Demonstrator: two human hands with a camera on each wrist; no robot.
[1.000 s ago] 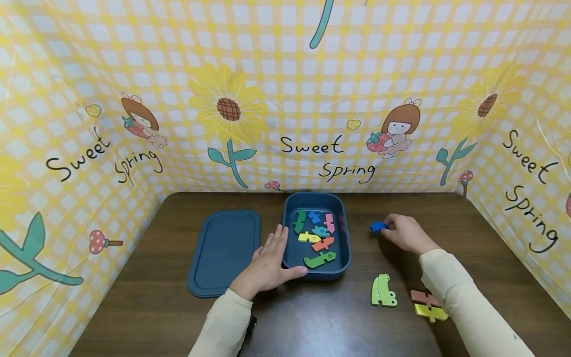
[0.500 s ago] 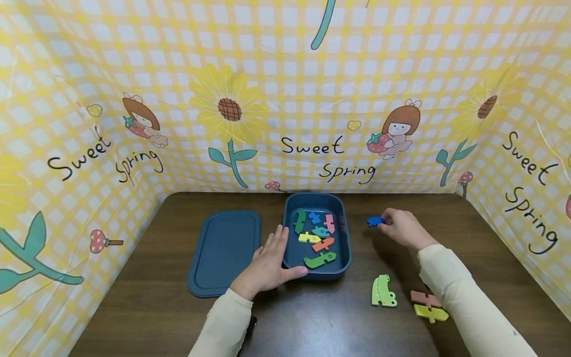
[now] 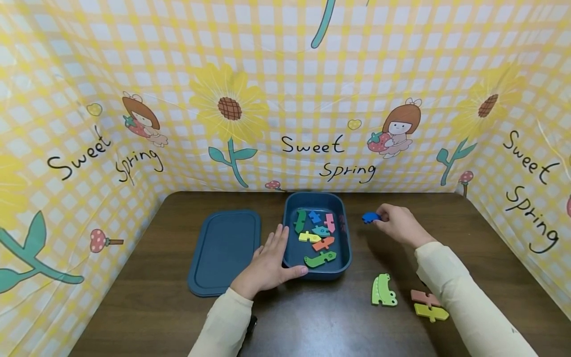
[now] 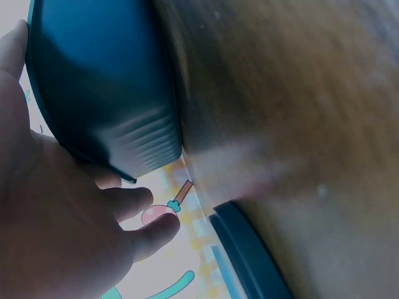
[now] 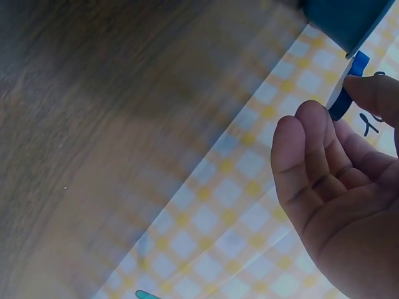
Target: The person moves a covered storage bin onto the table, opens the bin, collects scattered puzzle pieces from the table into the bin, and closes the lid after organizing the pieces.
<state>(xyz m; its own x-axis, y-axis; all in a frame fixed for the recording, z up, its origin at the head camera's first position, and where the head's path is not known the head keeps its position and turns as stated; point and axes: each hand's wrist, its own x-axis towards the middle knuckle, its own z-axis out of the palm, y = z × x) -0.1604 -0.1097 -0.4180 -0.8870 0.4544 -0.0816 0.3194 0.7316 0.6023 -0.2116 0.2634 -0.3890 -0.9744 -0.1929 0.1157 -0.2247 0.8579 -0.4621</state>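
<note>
My right hand (image 3: 397, 223) pinches a small blue puzzle piece (image 3: 370, 217) between thumb and fingers, to the right of the dark blue box (image 3: 327, 275). In the right wrist view the blue piece (image 5: 341, 103) is seen edge-on, its near end between thumb and fingertips. My left hand (image 3: 265, 267) rests against the box's left side with straight fingers, its thumb over the front rim. Inside the box lie several puzzle pieces, among them a green curved piece (image 3: 321, 259), an orange piece (image 3: 323, 243), a yellow piece (image 3: 309, 237) and a pink piece (image 3: 329, 222).
Left of the box lies its flat lid (image 3: 225, 253). A light green crocodile-head piece (image 3: 382, 291) is on the brown table (image 3: 147, 302), front right. Beside my right sleeve sit a reddish piece (image 3: 424, 298) and a yellow arrow-shaped piece (image 3: 430, 312). A checked cloth (image 3: 303, 89) encloses the back and sides.
My right hand has moved left and slightly farther back, bringing the blue puzzle piece closer to the box. My left hand has stayed where it was.
</note>
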